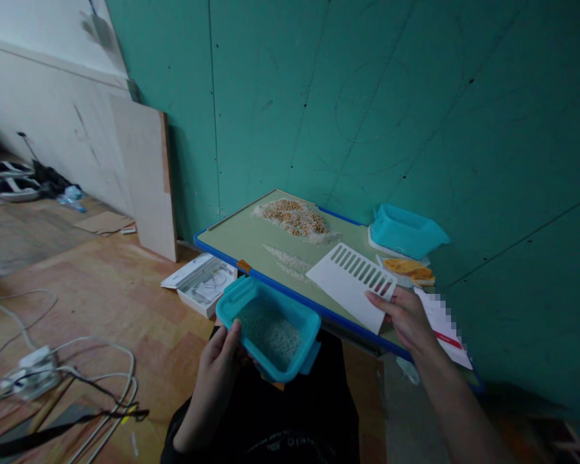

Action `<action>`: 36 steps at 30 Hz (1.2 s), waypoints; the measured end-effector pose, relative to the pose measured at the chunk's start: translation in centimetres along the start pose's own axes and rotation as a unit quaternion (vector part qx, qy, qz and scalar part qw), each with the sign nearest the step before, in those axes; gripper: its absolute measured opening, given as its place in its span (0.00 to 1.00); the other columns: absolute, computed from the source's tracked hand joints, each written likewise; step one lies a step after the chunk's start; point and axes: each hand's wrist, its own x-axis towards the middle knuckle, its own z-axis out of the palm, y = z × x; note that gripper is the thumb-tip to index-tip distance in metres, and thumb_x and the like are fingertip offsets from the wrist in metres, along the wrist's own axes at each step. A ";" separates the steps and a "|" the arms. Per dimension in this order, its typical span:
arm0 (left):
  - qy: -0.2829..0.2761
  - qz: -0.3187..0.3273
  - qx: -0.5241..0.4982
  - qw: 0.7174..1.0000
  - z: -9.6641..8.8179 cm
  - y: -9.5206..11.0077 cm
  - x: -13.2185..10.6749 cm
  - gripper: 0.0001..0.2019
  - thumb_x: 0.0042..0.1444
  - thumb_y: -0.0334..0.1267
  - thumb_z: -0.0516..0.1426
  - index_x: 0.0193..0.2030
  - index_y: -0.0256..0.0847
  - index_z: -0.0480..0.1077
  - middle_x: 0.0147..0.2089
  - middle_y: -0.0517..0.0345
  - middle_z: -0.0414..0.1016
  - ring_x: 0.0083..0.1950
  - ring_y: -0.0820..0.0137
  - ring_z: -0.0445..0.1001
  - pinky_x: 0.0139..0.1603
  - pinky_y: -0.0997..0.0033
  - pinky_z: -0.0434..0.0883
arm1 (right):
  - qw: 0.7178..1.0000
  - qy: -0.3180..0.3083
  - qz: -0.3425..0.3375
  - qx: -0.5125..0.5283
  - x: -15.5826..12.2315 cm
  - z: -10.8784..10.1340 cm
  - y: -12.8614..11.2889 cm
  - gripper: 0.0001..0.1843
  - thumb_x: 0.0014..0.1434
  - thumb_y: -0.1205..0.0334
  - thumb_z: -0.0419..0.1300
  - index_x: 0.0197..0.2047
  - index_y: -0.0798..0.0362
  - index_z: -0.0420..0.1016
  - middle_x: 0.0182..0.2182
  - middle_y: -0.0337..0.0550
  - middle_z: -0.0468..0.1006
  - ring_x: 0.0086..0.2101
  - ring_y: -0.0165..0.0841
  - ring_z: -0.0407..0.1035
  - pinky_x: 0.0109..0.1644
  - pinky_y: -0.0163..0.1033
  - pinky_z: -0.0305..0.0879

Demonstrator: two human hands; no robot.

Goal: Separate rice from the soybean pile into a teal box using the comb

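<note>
In my left hand (222,354) is a turquoise plastic container (309,322), held by its left side below the table's front edge. Pale grains (275,335) like rice cover its bottom. My right hand (406,316) grips a white flat scraper (343,283) with a row of slots along one edge, its blade low over the tabletop. Just left of the scraper runs a thin streak of pale grains (292,263). Farther back on the table lies a heap of yellow kernels (294,218) mixed with pale grains.
The green table (232,235) has a blue rim and stands against the green wall. A second turquoise container (406,231) and an orange-yellow packet (408,269) sit at its right. An opened white box (205,290) is on the floor at left, with cables and a power strip (33,370) farther off.
</note>
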 end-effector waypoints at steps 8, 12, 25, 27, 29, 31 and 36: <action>0.022 0.016 0.023 0.999 0.2 0.8 0.2 0.22 0.48 0.58 0.68 0.37 0.42 0.73 0.23 0.65 0.72 0.22 0.72 0.72 0.23 0.75 0.71 | 0.995 -0.053 0.063 0.051 -0.1 4.1 -1.8 0.27 0.30 0.50 0.81 0.32 0.56 0.81 0.30 0.48 0.84 0.26 0.39 0.76 0.31 0.41 0.72; 0.030 0.021 0.027 0.999 0.2 1.3 0.4 0.22 0.48 0.58 0.68 0.35 0.41 0.72 0.22 0.66 0.71 0.22 0.73 0.71 0.23 0.76 0.70 | 0.991 -0.083 0.078 0.071 -0.5 5.7 -2.3 0.26 0.31 0.50 0.81 0.30 0.56 0.81 0.27 0.46 0.84 0.25 0.37 0.75 0.31 0.41 0.72; 0.021 0.040 0.033 0.998 -0.5 1.2 0.8 0.21 0.51 0.57 0.67 0.29 0.41 0.70 0.20 0.67 0.68 0.20 0.76 0.67 0.23 0.78 0.69 | 0.999 0.009 -0.050 -0.005 -0.3 1.4 -0.7 0.20 0.44 0.48 0.76 0.37 0.50 0.82 0.37 0.46 0.86 0.41 0.48 0.79 0.44 0.49 0.75; 0.016 0.042 0.039 0.998 -0.5 1.3 0.9 0.20 0.52 0.57 0.67 0.31 0.41 0.71 0.21 0.67 0.69 0.21 0.75 0.68 0.24 0.77 0.69 | 0.998 0.005 -0.059 -0.023 -0.2 1.3 -0.3 0.20 0.45 0.47 0.75 0.37 0.50 0.82 0.38 0.47 0.86 0.42 0.49 0.79 0.45 0.50 0.75; 0.010 0.043 0.044 0.998 -0.5 1.3 1.0 0.19 0.53 0.56 0.66 0.32 0.41 0.72 0.21 0.66 0.69 0.22 0.74 0.69 0.24 0.76 0.70 | 0.998 -0.003 -0.050 -0.025 0.1 1.9 -0.3 0.22 0.44 0.46 0.75 0.38 0.50 0.82 0.38 0.47 0.86 0.39 0.49 0.79 0.43 0.50 0.75; 0.005 0.049 0.050 0.998 -0.5 1.4 1.2 0.19 0.54 0.56 0.65 0.32 0.41 0.71 0.21 0.67 0.69 0.21 0.74 0.69 0.24 0.76 0.70 | 0.999 -0.011 -0.038 -0.015 0.7 2.9 -0.7 0.24 0.42 0.45 0.75 0.38 0.51 0.82 0.38 0.48 0.86 0.37 0.48 0.79 0.41 0.49 0.75; -0.001 0.064 0.069 0.996 -0.6 1.5 1.7 0.20 0.55 0.57 0.64 0.29 0.41 0.70 0.21 0.64 0.71 0.21 0.73 0.69 0.23 0.75 0.68 | 0.998 -0.038 -0.043 0.009 2.3 6.1 -1.7 0.25 0.37 0.46 0.77 0.34 0.54 0.81 0.35 0.49 0.86 0.34 0.45 0.79 0.40 0.47 0.74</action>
